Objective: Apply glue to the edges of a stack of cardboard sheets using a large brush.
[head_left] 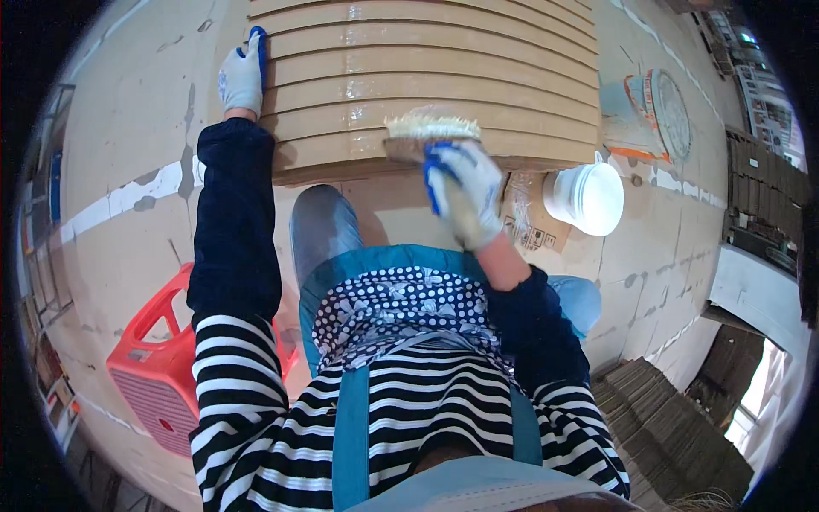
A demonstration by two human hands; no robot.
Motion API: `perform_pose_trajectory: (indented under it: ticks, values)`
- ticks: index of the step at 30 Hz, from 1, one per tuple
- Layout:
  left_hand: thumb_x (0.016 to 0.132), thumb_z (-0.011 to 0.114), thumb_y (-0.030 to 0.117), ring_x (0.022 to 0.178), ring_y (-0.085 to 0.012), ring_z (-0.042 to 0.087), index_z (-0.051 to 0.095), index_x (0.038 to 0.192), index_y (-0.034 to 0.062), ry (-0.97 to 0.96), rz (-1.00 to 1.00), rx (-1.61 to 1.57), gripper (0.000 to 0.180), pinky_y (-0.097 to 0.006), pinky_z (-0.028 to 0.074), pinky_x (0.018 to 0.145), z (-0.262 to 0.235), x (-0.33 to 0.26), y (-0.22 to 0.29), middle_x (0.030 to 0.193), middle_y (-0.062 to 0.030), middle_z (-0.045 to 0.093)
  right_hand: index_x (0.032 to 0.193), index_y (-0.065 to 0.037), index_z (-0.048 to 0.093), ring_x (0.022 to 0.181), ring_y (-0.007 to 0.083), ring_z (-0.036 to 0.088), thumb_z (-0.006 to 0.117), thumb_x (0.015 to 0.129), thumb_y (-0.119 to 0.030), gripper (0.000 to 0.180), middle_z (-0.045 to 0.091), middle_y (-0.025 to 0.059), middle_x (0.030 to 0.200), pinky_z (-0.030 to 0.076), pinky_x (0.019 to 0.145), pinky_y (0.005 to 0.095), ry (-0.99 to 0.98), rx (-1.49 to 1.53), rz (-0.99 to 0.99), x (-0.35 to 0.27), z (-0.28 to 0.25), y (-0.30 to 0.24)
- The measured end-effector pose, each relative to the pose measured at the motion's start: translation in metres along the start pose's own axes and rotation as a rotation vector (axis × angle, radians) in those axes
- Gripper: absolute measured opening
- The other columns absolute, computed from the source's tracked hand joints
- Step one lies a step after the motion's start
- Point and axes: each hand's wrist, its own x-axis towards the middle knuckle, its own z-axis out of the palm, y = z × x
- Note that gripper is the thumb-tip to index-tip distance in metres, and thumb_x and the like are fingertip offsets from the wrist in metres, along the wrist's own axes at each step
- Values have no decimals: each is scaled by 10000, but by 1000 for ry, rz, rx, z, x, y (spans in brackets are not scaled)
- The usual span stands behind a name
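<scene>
Layered cardboard sheets (426, 90) lie overlapped in front of me, their near edges forming parallel steps. My right hand (465, 192), in a white and blue glove, is wrapped round the handle of a wide, pale-bristled brush (433, 128). The bristles are over the nearest sheets, and wet-looking streaks shine on the cardboard. I cannot tell whether the bristles touch it. At the stack's left edge rests my left hand (242, 77), gloved alike, with fingers stretched along the side and no tool in it.
Right of the stack stand a white tub (587, 198) and a larger, stained bucket (661, 115). A printed cardboard piece (531, 224) lies under the near right corner. A red plastic stool (162, 367) is at lower left; stacked brown cardboard (670, 427) stands at lower right.
</scene>
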Motion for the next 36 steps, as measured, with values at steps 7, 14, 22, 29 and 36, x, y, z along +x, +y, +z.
perform_pose_trajectory:
  ticks: [7, 14, 22, 29, 36]
  values:
    - [787, 411, 631, 944, -395, 552, 630, 888, -11, 56, 59, 59, 686, -428, 412, 814, 10, 9, -9, 941, -261, 598, 838, -89, 621, 731, 254, 589, 675, 634, -82, 211, 594, 86, 829, 478, 645, 334, 60, -18, -172, 13, 14, -10]
    - [781, 424, 627, 910, -400, 562, 625, 865, -16, 38, 56, 72, 679, -438, 422, 783, 6, 2, -7, 917, -269, 596, 839, -108, 617, 726, 250, 584, 688, 611, -121, 240, 589, 74, 832, 475, 628, 342, -134, -26, -242, -2, 16, -29]
    - [784, 434, 614, 883, -404, 561, 620, 845, -14, 27, 33, 8, 658, -435, 422, 768, 0, -4, 5, 877, -261, 602, 830, -89, 616, 747, 271, 599, 683, 635, -70, 207, 614, 87, 855, 486, 660, 349, 97, -170, -328, 96, 30, -19]
    - [783, 443, 611, 873, -402, 567, 607, 854, -32, -5, -2, -14, 667, -438, 427, 759, -4, -8, 3, 860, -267, 601, 830, -126, 612, 692, 261, 575, 662, 665, -148, 173, 590, 68, 810, 463, 623, 353, -261, -10, -319, 43, 12, -12]
    - [797, 449, 592, 865, -403, 566, 593, 858, -37, 5, -33, 24, 648, -442, 427, 748, -11, -10, -1, 863, -270, 598, 814, -104, 633, 672, 292, 575, 646, 737, -168, 101, 602, 112, 759, 460, 592, 369, 103, -81, -361, 217, 41, 21]
